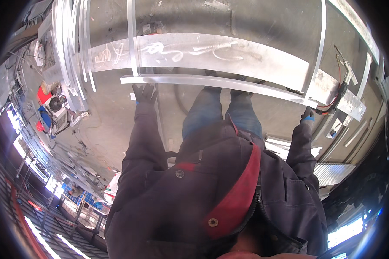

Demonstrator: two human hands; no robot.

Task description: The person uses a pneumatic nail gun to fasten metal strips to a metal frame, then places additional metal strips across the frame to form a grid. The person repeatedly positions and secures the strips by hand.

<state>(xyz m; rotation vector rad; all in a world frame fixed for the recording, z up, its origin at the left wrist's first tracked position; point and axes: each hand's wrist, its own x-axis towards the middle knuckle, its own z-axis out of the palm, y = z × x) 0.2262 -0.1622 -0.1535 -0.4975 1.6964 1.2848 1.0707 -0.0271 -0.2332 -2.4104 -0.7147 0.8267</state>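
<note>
A long, pale metal bar (194, 79) lies crosswise in front of my legs, over two lengthwise metal rails. Close below its left end is my left hand (145, 93), in a dark glove, open with the fingers spread and nothing in it. At the bar's right end is my right hand (307, 115), also in a dark glove with a blue cuff. Its fingers look curled against the bar end, partly hidden there. Beyond the bar runs a wide metal beam (246, 56) with white chalk-like marks.
Several long metal profiles (67, 52) stand close together on the left. A black and red cable (339, 93) with a torch-like tool hangs by the right hand. Equipment with a round fan (55, 103) and a red part sits at far left. Metal strips (356, 134) lie at right.
</note>
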